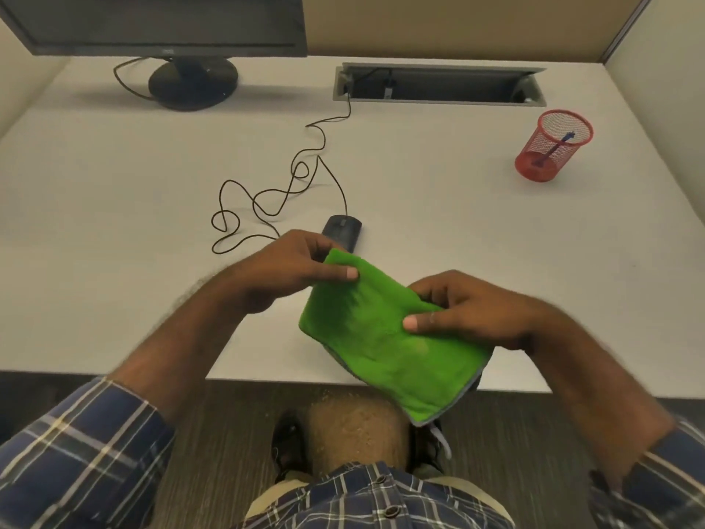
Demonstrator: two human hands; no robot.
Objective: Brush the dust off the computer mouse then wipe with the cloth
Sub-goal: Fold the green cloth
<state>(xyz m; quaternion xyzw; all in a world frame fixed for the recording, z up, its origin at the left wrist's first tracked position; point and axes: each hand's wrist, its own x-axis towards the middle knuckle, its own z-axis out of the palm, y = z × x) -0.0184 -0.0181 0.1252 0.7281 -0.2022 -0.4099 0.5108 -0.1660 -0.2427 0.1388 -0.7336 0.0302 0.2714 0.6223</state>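
The left hand (293, 269) is pinching the upper corner of the green cloth (385, 337) between thumb and fingers, and the right hand (465, 311) is gripping the cloth on its right edge, with the thumb pressing on the top face. Both hands are therefore closed on the cloth and are holding it in the air above the front edge of the desk (114, 223); the lower corner is hanging past the edge, over the person's knee.

The computer mouse (342, 231) is lying on the desk just beyond the left hand, partly hidden behind its fingers and behind the top corner of the cloth. Its long axis is running away from the person, slightly tilted to the right at the far end, where its cable (267, 200) is leaving in loose loops toward the slot at the back of the desk. The left hand is clearly nearer to the mouse; the right hand is lying further toward the person and to the right.

A blue brush-like tool is standing in the red mesh cup (553, 147), well apart at the far right, so I am judging that the wiping step is in hand.
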